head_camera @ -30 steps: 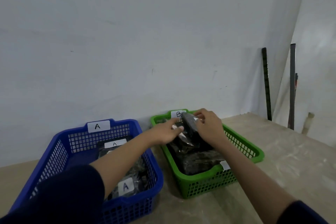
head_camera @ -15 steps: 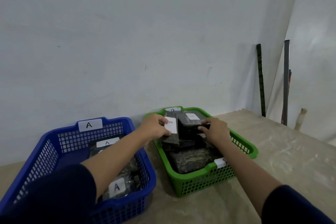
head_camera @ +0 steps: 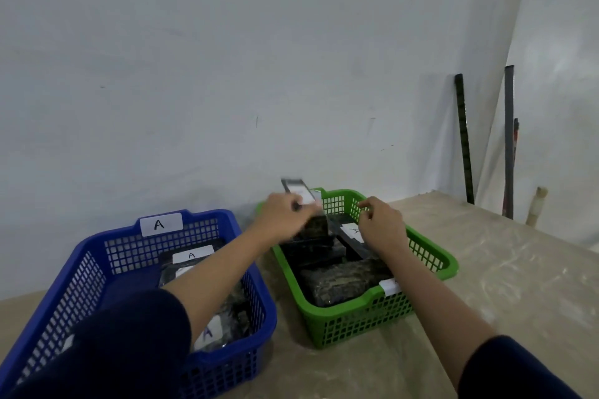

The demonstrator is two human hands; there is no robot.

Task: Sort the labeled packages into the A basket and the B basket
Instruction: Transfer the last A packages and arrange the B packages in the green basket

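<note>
A blue basket (head_camera: 97, 256) tagged A stands at the left with several dark packages labelled A (head_camera: 191, 257) inside. To its right, a green basket (head_camera: 431, 256) holds several dark packages (head_camera: 337, 282). My left hand (head_camera: 285, 214) grips a black package with a white label (head_camera: 299, 191), held upright and blurred above the green basket's back left corner. My right hand (head_camera: 381, 227) hovers over the green basket with its fingers curled and apart, holding nothing; a labelled package (head_camera: 351, 232) lies just beneath it.
The baskets stand on a beige table (head_camera: 486, 285) against a white wall. Dark rods (head_camera: 463, 139) and a pale stick lean in the corner at the far right. Bare tabletop lies right of the green basket.
My left hand has lifted its package up and stood it on end above the green basket's rim. My right hand has let go of the other package, which now lies in the basket.
</note>
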